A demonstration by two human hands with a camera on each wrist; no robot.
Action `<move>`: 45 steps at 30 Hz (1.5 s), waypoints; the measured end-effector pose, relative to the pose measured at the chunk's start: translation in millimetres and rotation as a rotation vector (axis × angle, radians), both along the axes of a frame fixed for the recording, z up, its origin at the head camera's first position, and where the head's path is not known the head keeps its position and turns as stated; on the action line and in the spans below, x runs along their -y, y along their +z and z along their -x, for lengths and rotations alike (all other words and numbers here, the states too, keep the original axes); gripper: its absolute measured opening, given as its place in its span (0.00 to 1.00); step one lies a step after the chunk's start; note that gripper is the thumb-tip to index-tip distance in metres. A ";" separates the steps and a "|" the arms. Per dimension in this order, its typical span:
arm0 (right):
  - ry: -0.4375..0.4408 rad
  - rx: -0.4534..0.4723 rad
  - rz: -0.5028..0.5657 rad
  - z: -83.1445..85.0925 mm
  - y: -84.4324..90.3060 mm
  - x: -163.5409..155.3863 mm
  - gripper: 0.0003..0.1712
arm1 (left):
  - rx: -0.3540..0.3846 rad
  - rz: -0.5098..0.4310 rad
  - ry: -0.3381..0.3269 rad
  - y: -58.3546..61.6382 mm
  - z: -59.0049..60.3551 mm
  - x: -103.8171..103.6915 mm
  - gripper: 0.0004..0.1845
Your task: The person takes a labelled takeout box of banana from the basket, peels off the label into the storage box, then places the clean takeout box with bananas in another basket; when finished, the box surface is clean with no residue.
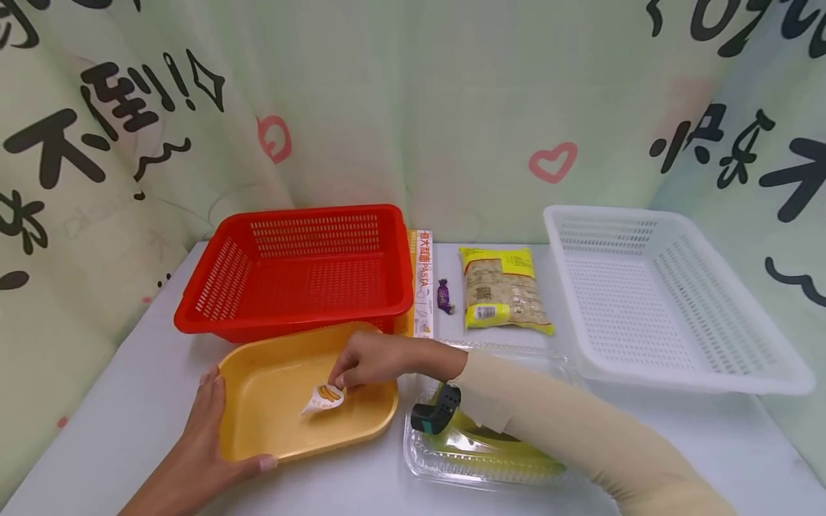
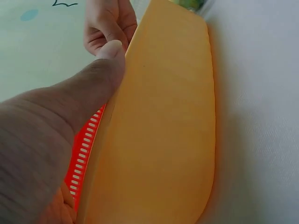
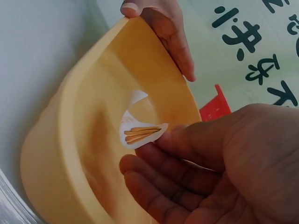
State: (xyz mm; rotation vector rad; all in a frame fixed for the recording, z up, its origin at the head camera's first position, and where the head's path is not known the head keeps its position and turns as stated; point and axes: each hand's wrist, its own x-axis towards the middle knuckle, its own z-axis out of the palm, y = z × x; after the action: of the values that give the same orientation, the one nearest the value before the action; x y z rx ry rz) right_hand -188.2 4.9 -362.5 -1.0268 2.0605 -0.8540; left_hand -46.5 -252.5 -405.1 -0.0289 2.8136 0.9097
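Note:
A yellow plastic basin sits on the table in front of me, its inside showing in the head view. My left hand holds its near left corner, fingers along the left side and thumb on the front rim. Over the basin, my right hand pinches a small white wrapper between thumb and fingertips. The wrapper is printed with yellow-brown sticks and curls at its far end. In the right wrist view the other fingers are loosely bent below it.
Behind the basin stands a red basket, beside a pasta pack and a purple-wrapped candy. A yellow-and-clear food bag lies further right, before a white basket. Under my right forearm is a clear plastic box with green contents.

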 end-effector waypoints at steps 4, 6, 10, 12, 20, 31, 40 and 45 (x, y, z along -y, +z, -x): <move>0.072 -0.074 -0.078 2.9 0.4 2.7 0.13 | 0.038 0.006 0.026 0.9 -0.4 -1.5 0.77; 0.104 -0.098 -0.120 3.3 1.1 2.5 0.13 | 0.043 0.005 0.028 1.7 -0.2 -2.8 0.77; 0.184 -0.116 -0.175 2.2 -0.5 5.2 0.13 | 0.044 -0.001 0.030 2.2 -0.6 -3.4 0.77; 0.208 -0.116 -0.185 0.7 -1.6 7.0 0.15 | 0.050 -0.003 0.030 1.6 -0.5 -2.9 0.76; 0.212 -0.153 -0.210 -3.0 -1.5 8.6 0.23 | 0.059 0.000 0.029 0.3 0.0 -2.6 0.76; 0.141 -0.171 -0.073 4.7 11.4 -5.4 0.17 | 0.113 -0.004 0.059 1.3 1.0 -3.4 0.78; 0.066 -0.147 -0.010 -1.9 29.2 -26.7 0.19 | 0.038 -0.005 0.007 2.5 0.5 -1.0 0.76; 0.031 -0.147 0.021 -5.9 36.9 -43.0 0.19 | -0.056 0.017 -0.023 5.5 -0.1 -3.7 0.77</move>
State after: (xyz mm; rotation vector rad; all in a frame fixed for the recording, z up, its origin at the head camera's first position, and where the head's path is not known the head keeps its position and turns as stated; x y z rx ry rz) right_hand -182.3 47.9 -325.6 -1.1606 2.1549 -0.8071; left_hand -46.4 -248.8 -399.6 0.0270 2.8669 0.8945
